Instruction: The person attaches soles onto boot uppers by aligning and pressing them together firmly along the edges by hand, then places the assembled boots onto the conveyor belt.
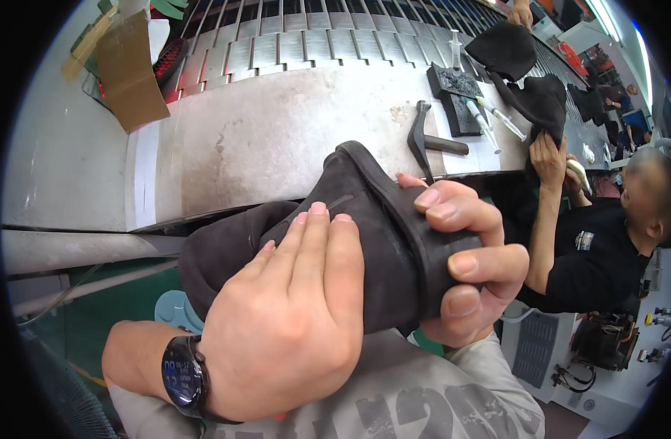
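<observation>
Head view: the person's left hand [288,322] is lying flat, fingers stretched together, across the side of a dark brown suede boot with a black rubber sole [364,241], pressing on its soft napped upper. The right hand [463,267] is curling tightly around the sole end, fingertips bending over the smooth black rim, so the boot is being gripped between both hands in front of the near edge of the grey metal workbench [277,139], above the person's lap. A round black smartwatch [180,374] is sitting on the left wrist.

At the far left corner of the workbench a brown cardboard piece [130,69] is leaning upright, plain and flat, with no label readable. Behind the bench a slatted metal conveyor [291,44] is running along the far edge, its ribbed plates shining.

Toward the right end of the bench a dark metal hammer with a wooden handle [427,143] is lying near the front edge. Beyond it, rough black rubber blocks [454,91] are lying flat, with clear plastic syringes [489,117] resting on and beside them. Further right, more dark suede boot uppers [522,73] are piling up.

A co-worker in a black short-sleeved shirt [584,256] is sitting at the right end, one hand [549,157] reaching up onto a dark upper at the bench edge.
</observation>
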Motion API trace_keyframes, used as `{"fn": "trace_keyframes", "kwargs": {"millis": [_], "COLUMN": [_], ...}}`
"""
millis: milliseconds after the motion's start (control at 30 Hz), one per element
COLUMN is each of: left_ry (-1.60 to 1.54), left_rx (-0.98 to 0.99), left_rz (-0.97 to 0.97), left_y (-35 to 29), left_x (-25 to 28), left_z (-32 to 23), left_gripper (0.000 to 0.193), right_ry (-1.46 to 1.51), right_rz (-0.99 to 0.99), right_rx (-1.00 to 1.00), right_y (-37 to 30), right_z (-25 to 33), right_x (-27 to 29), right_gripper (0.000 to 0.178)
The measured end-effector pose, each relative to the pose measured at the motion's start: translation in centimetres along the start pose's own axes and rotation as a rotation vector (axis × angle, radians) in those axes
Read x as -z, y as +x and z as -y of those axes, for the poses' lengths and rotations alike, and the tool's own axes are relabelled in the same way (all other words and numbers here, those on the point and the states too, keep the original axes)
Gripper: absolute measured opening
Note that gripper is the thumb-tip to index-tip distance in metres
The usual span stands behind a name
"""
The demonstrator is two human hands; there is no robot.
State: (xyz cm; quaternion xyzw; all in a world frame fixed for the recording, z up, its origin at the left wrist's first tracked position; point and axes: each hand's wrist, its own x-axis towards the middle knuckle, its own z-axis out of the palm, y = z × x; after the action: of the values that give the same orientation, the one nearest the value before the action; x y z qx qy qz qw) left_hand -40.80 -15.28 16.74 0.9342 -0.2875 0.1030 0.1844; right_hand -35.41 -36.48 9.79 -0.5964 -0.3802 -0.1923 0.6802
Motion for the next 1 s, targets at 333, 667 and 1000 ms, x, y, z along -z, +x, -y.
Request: {"fn": "trace_keyframes", "kwargs": {"millis": [333,667,1000], "left_ry": [0.141,0.313,0.276], "left_rx": [-0.114,-0.244,-0.078], "left_rz": [-0.03,-0.081,-0.207], "left_y": [-0.2,0.8,2.5], "left_x": [-0.1,-0.2,-7.5], "left_z": [0.4,0.9,9.4], "left_gripper": [0.039,0.033,0.056], "right_ry": [-0.001,-0.015,-0.618], "right_rz": [0.049,0.039,0.156], "right_rx": [0.018,0.014,0.347], "right_y": [-1.1,-0.7,2.0], "right_z": [0.4,0.7,-11.5], "right_x": [-0.3,-0.4,0.7], "right_gripper": [0.022,0.022,0.075]}}
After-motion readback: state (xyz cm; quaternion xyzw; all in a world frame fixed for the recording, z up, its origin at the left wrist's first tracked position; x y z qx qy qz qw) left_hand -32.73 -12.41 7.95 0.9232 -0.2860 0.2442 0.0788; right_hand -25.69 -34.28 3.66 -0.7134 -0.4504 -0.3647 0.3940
